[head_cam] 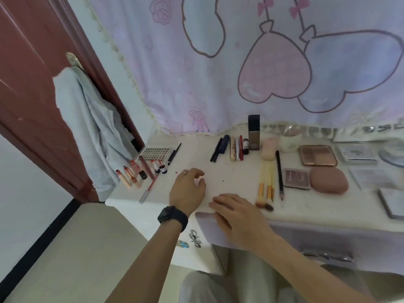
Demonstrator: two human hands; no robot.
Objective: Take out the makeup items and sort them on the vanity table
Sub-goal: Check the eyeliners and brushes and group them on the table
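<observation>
Makeup lies in groups on the white vanity table point(229, 171). Several lipsticks point(140, 169) stand at the left beside a patterned palette point(156, 152). Pens and tubes point(229, 148) lie in a row at the back centre, next to a dark foundation bottle point(254, 132). Brushes point(267, 186) and a black pencil point(279, 173) lie right of centre. A rose-gold palette point(318, 155), a small blush compact point(296, 178) and a pink puff point(329, 180) sit further right. My left hand point(189, 191) rests on the table with curled fingers, holding nothing. My right hand point(236, 217) lies flat at the front edge.
A pastel curtain point(240, 62) hangs behind the table. A brown door point(32, 95) with a grey garment point(87, 132) on a hook stands at the left. Clear boxes and a mirror point(391, 202) occupy the far right. Drawer handles point(194, 237) show below the table edge.
</observation>
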